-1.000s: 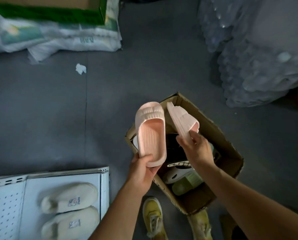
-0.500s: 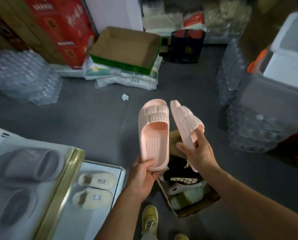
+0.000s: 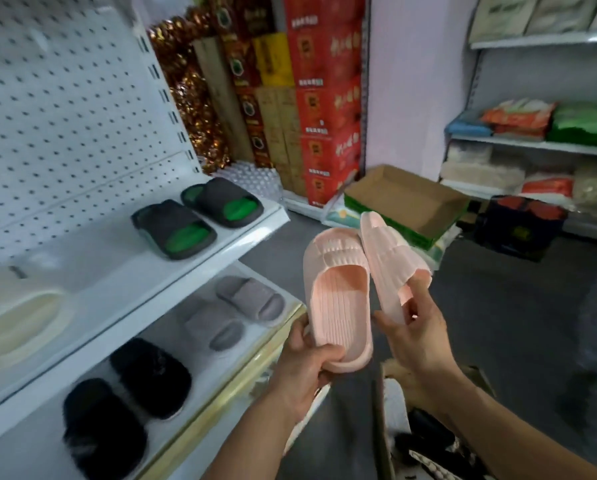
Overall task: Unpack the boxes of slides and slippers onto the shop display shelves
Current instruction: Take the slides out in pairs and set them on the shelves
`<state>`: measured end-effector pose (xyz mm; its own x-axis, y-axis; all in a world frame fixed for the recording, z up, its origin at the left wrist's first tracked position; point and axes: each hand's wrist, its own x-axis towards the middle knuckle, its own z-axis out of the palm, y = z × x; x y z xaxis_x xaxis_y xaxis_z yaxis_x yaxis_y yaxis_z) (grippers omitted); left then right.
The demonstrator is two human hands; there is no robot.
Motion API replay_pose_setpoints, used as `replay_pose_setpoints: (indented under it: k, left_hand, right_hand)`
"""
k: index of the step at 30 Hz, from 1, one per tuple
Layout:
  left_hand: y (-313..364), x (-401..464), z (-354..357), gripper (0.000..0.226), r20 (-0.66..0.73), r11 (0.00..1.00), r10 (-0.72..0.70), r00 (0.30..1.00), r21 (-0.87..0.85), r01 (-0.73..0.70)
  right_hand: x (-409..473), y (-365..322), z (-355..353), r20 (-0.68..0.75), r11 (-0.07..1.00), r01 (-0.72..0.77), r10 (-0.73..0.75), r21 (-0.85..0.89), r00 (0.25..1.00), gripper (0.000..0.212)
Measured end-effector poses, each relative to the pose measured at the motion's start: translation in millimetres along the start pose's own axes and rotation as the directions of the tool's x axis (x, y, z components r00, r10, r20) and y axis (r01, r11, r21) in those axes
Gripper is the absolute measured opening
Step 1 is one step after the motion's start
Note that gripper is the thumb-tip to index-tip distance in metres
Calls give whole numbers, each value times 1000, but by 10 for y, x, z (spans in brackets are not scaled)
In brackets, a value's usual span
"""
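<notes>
Left hand (image 3: 304, 365) grips the heel end of one pale pink ribbed rubber slide (image 3: 338, 299), footbed up. Right hand (image 3: 416, 337) pinches the second pale pink slide (image 3: 390, 261) at its strap opening, held on edge. Toes of the two slides touch, both in the air off the front edge of the white metal display shelves (image 3: 186, 271).

Open brown cardboard box (image 3: 382, 427) on the floor at the bottom edge, partly behind the right forearm: something white and something dark inside, cut off and blurred, can't tell the shapes.

Upper shelf, right end: pair of black slides with green footbeds (image 3: 200, 216). Left end: a cream slide (image 3: 16, 317), blurred. Lower shelf, right end: pair of grey slides (image 3: 234, 310); toward the left, pair of black fuzzy slippers (image 3: 127, 403).

Shallow empty cardboard tray with green sides (image 3: 404, 202) sits on white sacks by the far wall. Stacked red cartons (image 3: 325, 98) in the corner; print unreadable.
</notes>
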<state>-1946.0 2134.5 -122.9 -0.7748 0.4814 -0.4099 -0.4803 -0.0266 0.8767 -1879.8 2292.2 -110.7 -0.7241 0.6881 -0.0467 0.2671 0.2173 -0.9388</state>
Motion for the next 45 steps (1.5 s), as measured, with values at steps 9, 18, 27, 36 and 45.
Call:
replay_pose_setpoints:
  k: [9, 18, 27, 36, 45]
  left_hand:
    - [673, -1051, -1113, 72, -118, 978, 194, 974, 99, -183]
    - [860, -2587, -2654, 77, -334, 939, 335, 881, 197, -283]
    - [787, -3834, -3813, 76, -467, 917, 399, 789, 192, -350]
    - [628, -4650, -4359, 71, -658, 868, 428, 620, 107, -485]
    - [290, -5518, -4651, 65, -878, 793, 358, 319, 104, -601]
  right_hand:
    - [-717, -964, 795, 192, 965, 256, -264, 63, 945, 27]
    - [-2245, -1855, 2062, 327, 907, 358, -414, 221, 849, 10]
    - [-3448, -2522, 2969, 437, 859, 275, -466, 432, 769, 23]
    - [-4010, -2883, 3639, 597, 861, 144, -450, 488, 664, 38]
    - [-4867, -3228, 4185, 716, 778, 303, -626, 550, 308, 33]
